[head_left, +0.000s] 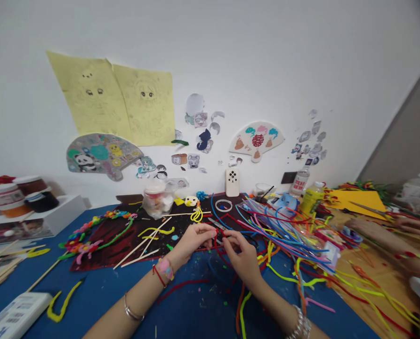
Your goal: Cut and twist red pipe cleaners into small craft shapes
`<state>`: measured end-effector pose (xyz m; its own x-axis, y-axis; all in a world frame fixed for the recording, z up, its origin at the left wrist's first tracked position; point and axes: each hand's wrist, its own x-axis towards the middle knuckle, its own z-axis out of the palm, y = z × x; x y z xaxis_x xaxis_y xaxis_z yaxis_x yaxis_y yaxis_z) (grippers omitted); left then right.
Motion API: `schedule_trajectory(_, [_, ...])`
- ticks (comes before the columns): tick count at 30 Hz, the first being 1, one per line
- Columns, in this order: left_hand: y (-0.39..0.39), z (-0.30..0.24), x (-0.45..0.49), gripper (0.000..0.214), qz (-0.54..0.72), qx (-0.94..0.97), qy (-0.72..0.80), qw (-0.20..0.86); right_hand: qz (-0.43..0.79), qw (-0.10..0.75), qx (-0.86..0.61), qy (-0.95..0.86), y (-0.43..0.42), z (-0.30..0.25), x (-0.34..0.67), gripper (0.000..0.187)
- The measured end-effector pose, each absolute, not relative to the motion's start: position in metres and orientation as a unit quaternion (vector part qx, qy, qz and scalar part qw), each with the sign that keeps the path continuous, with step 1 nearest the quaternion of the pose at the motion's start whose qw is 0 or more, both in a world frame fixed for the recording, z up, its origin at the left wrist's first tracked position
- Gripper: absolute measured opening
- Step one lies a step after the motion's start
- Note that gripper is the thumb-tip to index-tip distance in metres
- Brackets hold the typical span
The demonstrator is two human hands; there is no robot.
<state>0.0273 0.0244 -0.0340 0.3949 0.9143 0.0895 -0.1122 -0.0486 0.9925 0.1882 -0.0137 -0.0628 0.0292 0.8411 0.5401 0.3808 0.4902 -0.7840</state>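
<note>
My left hand (196,238) and my right hand (241,254) are close together over the blue table. Between their fingertips is a red pipe cleaner (217,241), pinched from both sides; part of it hangs below the fingers. Just behind the hands lie scissors (216,223), their blades pointing up and left. Another red pipe cleaner (185,284) rests on the blue surface below my left hand. To the right of my right hand spreads a heap of blue, pink and purple pipe cleaners (284,238).
Thin wooden sticks (142,242) lie left of the hands on a dark red sheet. A colourful pipe cleaner garland (86,235) is further left. Bottles (311,199) stand at the back right. At the right edge another person's arms (379,238) reach over the wooden table.
</note>
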Motion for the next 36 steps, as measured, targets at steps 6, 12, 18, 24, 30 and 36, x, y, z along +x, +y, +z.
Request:
schedule_trajectory(6, [0.0225, -0.0321, 0.0292, 0.028, 0.426, 0.599, 0.347, 0.583, 0.196, 0.541, -0.453, -0.681, -0.0165, -0.0623, 0.1868, 0.016])
schedule_trajectory(12, [0.021, -0.0313, 0.0297, 0.021, 0.418, 0.605, 0.351, 0.58, 0.183, 0.534, -0.451, -0.692, -0.0188, -0.0608, 0.1857, 0.017])
schedule_trajectory(18, [0.0216, -0.0319, 0.0301, 0.019, 0.418, 0.612, 0.356, 0.569, 0.174, 0.521, -0.451, -0.704, -0.02, -0.06, 0.1845, 0.018])
schedule_trajectory(24, [0.0223, -0.0331, 0.0292, 0.021, 0.413, 0.619, 0.361, 0.561, 0.171, 0.517, -0.454, -0.705, -0.0193, -0.0606, 0.185, 0.018])
schedule_trajectory(30, [0.0228, -0.0352, 0.0282, 0.023, 0.404, 0.63, 0.364, 0.554, 0.165, 0.526, -0.452, -0.701, -0.0172, -0.0648, 0.1857, 0.016])
schedule_trajectory(36, [0.0212, -0.0332, 0.028, 0.023, 0.403, 0.642, 0.366, 0.539, 0.153, 0.516, -0.451, -0.712, -0.0166, -0.066, 0.1864, 0.016])
